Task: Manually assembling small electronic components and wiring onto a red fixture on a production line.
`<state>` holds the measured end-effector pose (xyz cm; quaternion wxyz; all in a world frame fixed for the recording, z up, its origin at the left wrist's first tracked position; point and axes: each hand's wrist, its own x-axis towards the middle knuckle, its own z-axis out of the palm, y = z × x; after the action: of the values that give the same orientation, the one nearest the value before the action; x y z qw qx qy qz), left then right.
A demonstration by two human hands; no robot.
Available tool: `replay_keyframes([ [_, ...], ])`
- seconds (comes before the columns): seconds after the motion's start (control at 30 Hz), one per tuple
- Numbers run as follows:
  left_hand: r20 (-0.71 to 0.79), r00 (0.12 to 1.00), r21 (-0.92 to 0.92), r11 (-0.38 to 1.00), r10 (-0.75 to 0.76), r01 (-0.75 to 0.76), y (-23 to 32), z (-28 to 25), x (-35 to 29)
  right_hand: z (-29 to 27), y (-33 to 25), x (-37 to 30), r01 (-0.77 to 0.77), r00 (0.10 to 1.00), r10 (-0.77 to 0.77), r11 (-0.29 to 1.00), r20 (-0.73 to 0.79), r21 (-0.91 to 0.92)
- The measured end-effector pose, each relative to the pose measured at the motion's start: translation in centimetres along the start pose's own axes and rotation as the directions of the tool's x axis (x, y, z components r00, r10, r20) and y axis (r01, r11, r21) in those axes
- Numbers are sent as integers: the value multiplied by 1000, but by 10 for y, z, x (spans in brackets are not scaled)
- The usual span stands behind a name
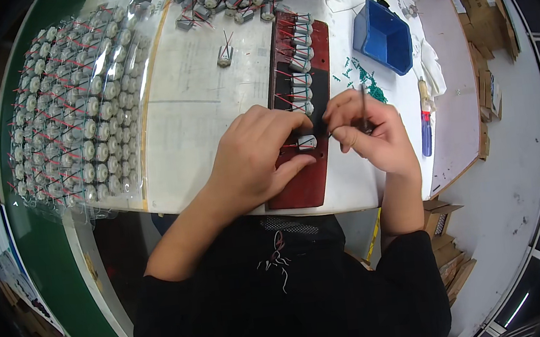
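A long red and black block (313, 180) lies lengthwise in front of me, with a row of small motors (301, 92) with red wires and thin green pieces along it. My left hand (246, 158) reaches over its near end, thumb and forefinger on either side of the nearest small motor (306, 142). Just right of that motor is my right hand (374, 136), its fingers bent around a slim dark tool (363, 104) that points upward. Whatever its thumb and forefinger tips pinch is too small to make out.
Clear plastic trays of several motors (92, 107) fill the left side. Loose motors (228, 0) are heaped at the back, and a single motor (225, 56) stands nearer. On the right are small green pieces (369, 81), a blue bin (382, 37) and a screwdriver (426, 124).
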<state>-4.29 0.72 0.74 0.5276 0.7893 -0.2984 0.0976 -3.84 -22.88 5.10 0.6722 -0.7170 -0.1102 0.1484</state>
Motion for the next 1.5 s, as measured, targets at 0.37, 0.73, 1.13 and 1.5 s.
replay_keyframes([
  [0.37,87,984,29,988,-155,153,0,0,-5,7,9,1,-90,990,117,958,84,-272],
  [0.73,83,976,28,980,-199,197,0,1,-7,14,12,1,-138,990,140,986,10,-88],
  [1.13,104,969,35,975,-223,221,0,0,-6,13,12,3,-150,988,155,972,17,-181],
  [1.5,99,967,34,972,-236,234,0,0,-7,13,14,1,-142,989,146,969,4,-201],
])
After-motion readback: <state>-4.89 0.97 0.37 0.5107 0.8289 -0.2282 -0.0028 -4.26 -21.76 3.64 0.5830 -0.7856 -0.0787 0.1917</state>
